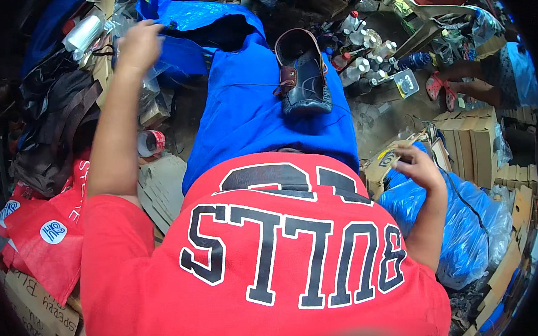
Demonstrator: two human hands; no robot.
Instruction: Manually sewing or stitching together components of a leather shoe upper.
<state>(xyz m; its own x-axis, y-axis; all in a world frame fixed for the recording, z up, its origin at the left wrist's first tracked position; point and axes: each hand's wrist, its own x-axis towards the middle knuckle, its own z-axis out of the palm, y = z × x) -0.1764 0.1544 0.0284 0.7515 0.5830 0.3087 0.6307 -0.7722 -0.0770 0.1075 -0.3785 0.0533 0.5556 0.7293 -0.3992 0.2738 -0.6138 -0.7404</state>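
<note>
Across my blue-covered lap (247, 108) lies a dark leather shoe (305, 84) with brown trim and a brown lace or tab at its side. A thin dark thread runs from the shoe's left side across the blue cloth; where it ends I cannot make out. My left hand (140, 48) is raised at the upper left, beside a blue plastic bag (227, 15), and its fingers are smeared by motion. At the right, my right hand (420, 167) is lifted near a blue plastic-wrapped bundle (461, 237). Its fingers are bent together; anything between them is too small to tell.
Several plastic bottles (366, 50) stand beyond the shoe to the right. Cardboard stacks (471, 139) rise at the right. Red bags (44, 240) and dark bags (57, 136) pile up on the left. Another person's legs (474, 81) show at the far right.
</note>
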